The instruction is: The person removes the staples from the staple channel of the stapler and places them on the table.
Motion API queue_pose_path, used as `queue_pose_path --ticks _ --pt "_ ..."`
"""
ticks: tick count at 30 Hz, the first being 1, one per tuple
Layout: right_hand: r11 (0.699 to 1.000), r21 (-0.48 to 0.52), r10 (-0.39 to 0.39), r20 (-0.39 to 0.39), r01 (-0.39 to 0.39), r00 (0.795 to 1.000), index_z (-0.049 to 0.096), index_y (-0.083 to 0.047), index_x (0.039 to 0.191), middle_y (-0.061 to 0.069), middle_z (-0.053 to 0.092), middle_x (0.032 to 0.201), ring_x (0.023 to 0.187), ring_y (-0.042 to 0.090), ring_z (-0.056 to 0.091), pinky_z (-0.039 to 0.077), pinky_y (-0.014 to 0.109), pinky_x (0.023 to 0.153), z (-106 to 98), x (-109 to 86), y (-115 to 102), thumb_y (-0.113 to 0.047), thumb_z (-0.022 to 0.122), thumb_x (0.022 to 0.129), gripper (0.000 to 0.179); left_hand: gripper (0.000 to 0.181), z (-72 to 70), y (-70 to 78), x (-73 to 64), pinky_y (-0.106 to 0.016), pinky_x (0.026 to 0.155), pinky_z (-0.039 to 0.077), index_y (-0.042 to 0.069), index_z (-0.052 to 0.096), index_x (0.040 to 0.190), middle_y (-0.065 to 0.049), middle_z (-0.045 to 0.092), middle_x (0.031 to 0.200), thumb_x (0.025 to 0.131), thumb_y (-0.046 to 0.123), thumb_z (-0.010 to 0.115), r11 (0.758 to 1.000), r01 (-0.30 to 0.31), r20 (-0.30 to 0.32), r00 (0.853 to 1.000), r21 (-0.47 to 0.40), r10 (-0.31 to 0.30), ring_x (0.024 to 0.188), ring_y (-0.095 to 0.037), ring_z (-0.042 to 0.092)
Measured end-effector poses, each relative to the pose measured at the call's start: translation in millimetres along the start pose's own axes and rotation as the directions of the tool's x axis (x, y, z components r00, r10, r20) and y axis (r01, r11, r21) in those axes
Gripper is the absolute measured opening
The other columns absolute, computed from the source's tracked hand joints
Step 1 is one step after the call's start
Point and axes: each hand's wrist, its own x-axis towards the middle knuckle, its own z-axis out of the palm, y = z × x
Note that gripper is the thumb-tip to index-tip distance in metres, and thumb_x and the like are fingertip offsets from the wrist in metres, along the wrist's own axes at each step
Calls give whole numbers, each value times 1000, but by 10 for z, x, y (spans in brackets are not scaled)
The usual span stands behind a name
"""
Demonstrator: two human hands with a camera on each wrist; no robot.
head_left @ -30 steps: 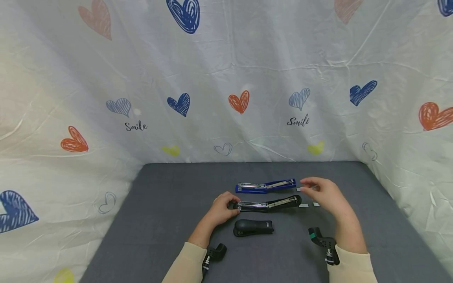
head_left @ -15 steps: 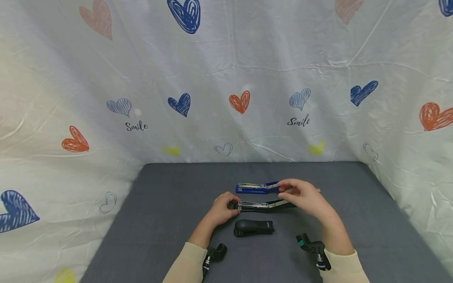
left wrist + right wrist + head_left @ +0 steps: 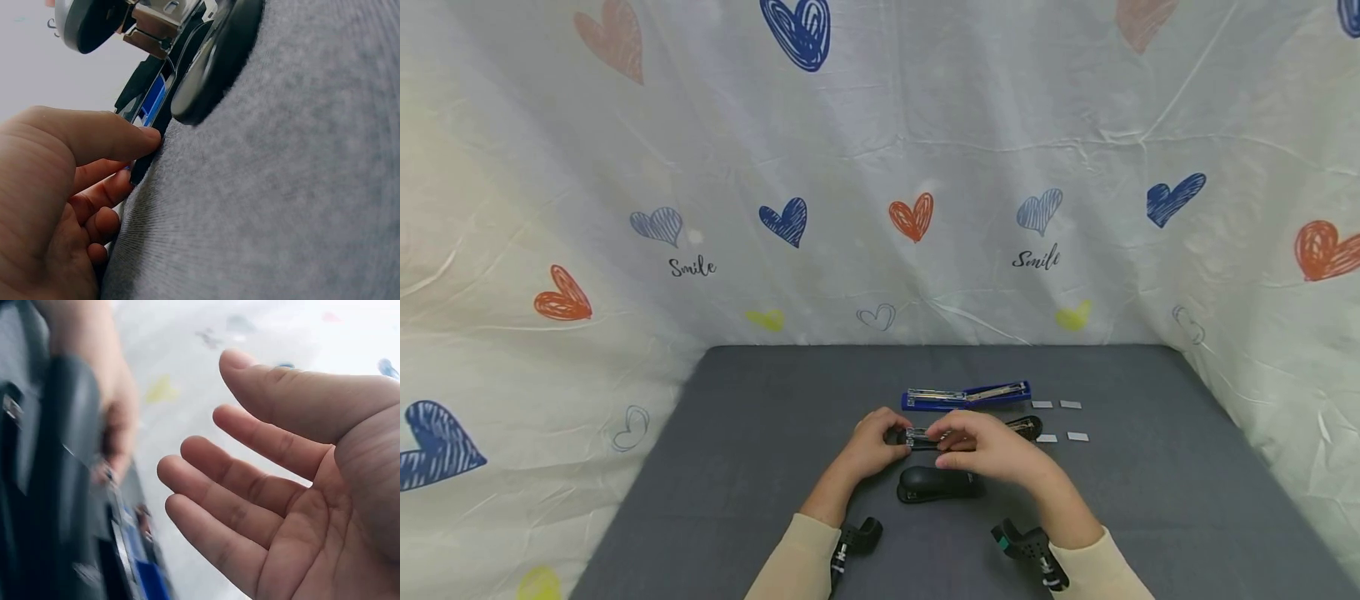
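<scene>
A black stapler (image 3: 1027, 427), its top folded back to bare the metal inside, lies in the middle of the table in the head view. My left hand (image 3: 875, 442) pinches its left end between thumb and fingers, as the left wrist view also shows. Just over its middle hovers my right hand (image 3: 988, 446), partly covering it. In the right wrist view this right hand (image 3: 269, 506) has its fingers loosely spread and nothing in them. A folded black stapler (image 3: 936, 486) lies on the near side, below both hands.
Behind the hands lies a blue stapler (image 3: 932, 402), likewise folded open. Several small pale rectangular pieces, such as one white piece (image 3: 1077, 437), lie to the right of the open staplers. A white curtain (image 3: 955, 275) with printed hearts hangs behind the grey table (image 3: 790, 383).
My right hand has moved left and nearer from the pale pieces, past the blue stapler, to over the open black stapler. The left hand has kept its grip at the left end.
</scene>
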Motion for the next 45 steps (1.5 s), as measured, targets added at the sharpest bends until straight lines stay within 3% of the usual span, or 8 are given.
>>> queue_pose_path --ticks 3,5,10,12,25,31,38,45 --pt "998 -51 -19 51 21 999 66 -3 128 13 63 126 117 38 63 52 41 96 148 67 3 -17 77 94 39 29 5 -8 -3 -40 83 38 17 75 115 7 59 99 87 19 81 1000 -7 -1 1000 -3 7 85 -14 48" --pt "989 -138 -34 68 43 997 69 -4 125 6 65 122 115 30 65 53 39 95 246 109 11 -20 79 92 37 29 10 -14 -3 -40 83 38 17 75 116 8 59 98 87 20 81 1000 -9 0 1000 2 9 85 -14 47" --pt "930 -365 -22 63 43 998 75 -11 118 -6 67 118 110 13 62 50 36 93 422 184 23 -21 81 90 31 29 16 -9 -5 -40 84 38 17 74 117 7 60 99 88 19 80 1000 -14 3 1000 5 14 85 -14 47" --pt "918 -395 -7 57 30 998 76 -11 118 -6 67 118 110 12 61 49 37 94 458 197 27 -19 81 89 30 30 16 -4 -6 -40 84 38 17 74 117 7 60 99 88 19 80 1000 -13 7 1000 5 13 85 -14 47" --pt "922 -387 13 46 6 999 76 -11 119 -4 68 121 115 18 62 48 43 98 485 198 61 -18 79 91 30 30 23 -4 -21 -42 88 40 16 74 118 5 62 104 89 20 80 1000 -4 19 1000 12 4 90 -15 50" --pt "927 -375 13 59 10 998 75 -12 121 -5 67 122 116 18 62 49 42 98 485 201 79 -20 78 92 30 34 -67 31 -80 -36 78 43 11 72 121 0 62 107 88 15 80 999 2 61 998 -34 0 85 -16 50" --pt "930 -367 18 62 6 998 76 -13 120 -5 67 123 119 20 61 48 43 99 466 213 75 -20 78 92 30 39 -159 67 -142 -40 85 48 11 69 128 -2 62 116 91 20 79 997 47 95 995 -56 -42 96 -18 56" --pt "932 -362 3 59 18 998 76 -12 119 -6 68 119 115 16 61 48 41 98 462 236 81 -18 79 91 29 35 -195 124 -259 -36 79 48 5 69 124 -1 62 105 90 13 78 997 60 73 996 -51 -56 89 -16 56"
